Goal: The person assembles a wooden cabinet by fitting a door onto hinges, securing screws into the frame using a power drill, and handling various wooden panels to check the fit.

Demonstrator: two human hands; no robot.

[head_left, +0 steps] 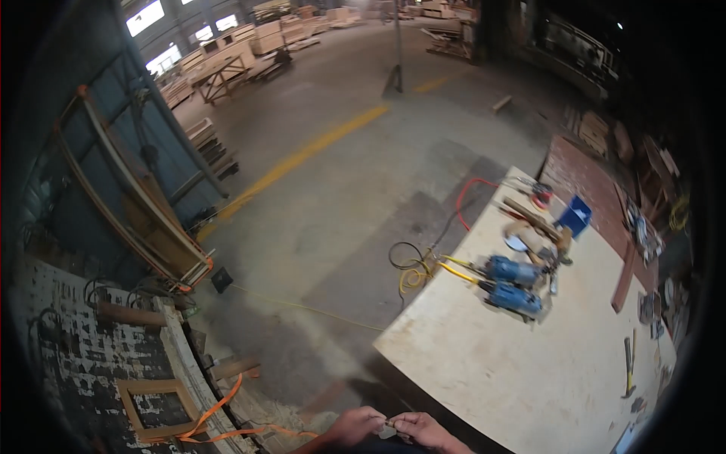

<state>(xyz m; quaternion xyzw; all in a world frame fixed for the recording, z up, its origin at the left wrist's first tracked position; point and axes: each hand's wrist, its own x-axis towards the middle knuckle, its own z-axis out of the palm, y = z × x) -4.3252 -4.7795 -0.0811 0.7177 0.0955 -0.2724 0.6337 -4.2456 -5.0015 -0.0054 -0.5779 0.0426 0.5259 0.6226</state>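
At the lower edge, in front of my body, my left hand (358, 425) and my right hand (425, 433) meet with thumbs and fingertips pinched together. Something small is between the fingertips; its kind is too small to make out. Both hands are off to the left of the pale wooden worktable (454, 363) and touch nothing else that shows. On that table lie two blue power tools (516, 284) with yellow cords, a wooden bar (533, 219), a blue box (575, 216) and a hammer (628, 367).
To the left, a worn bench (83, 340) carries a small wooden frame (159, 408) and an orange strap (227, 401). Cords (412, 276) trail on the floor beside the table. A yellow line (302, 155) crosses the floor; timber stacks (268, 38) stand far back.
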